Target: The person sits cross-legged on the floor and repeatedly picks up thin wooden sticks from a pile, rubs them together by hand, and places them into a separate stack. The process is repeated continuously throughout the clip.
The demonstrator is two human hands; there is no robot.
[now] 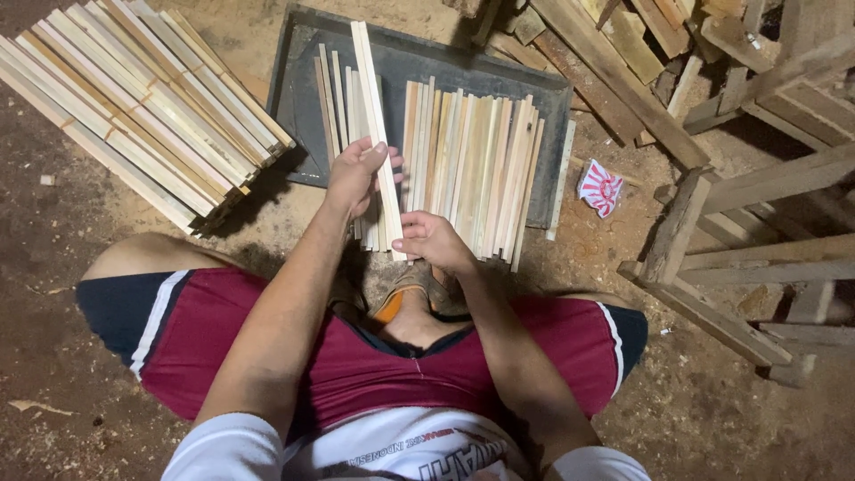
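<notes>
At the bottom centre of the frame sit maroon shorts and bent knees, and just above them the right hand (429, 240) pinches the near end of a long pale wooden slat (378, 134), while the left hand (354, 174) curls its fingers around the same slat's middle. That slat lies tilted across the flat dark grey rectangular tray (419, 55) at upper centre, which rests on the dirt floor (53, 267) and holds two rows of thin pale wooden strips (472, 169) lying side by side. Farther off, a bundled stack of similar slats (142, 98) fills the upper left, a crumpled red-and-white wrapper (600, 187) lies right of the tray, and rough timber offcuts (712, 107) crowd the upper right.
</notes>
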